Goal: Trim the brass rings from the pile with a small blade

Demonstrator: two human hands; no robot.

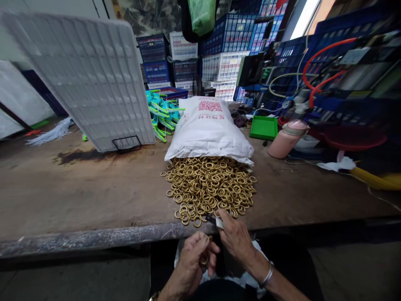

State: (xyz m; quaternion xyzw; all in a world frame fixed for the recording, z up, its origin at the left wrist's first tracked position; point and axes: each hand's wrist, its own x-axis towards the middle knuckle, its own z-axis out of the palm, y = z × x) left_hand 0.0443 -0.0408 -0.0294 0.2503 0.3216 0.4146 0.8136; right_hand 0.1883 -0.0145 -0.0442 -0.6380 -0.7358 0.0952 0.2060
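Note:
A pile of brass-coloured rings [208,186] spills over the table from the open mouth of a white woven sack [209,129]. Just below the table's front edge is my left hand [196,255], fingers curled around a few of the rings [203,261]. My right hand [234,236] is closed at the near side of the pile. From its fingers sticks a small dark tool with a white part [219,223], pointing toward the rings; its exact kind is not clear. Part of what both hands hold is hidden by the fingers.
A tall white plastic tray [94,79] stands on edge at left. Turquoise and green plastic pieces [163,110] lie behind it. At right are a green tray [264,127], a pink bottle [288,139] and orange hoses [316,62]. Stacked crates [225,67] fill the back.

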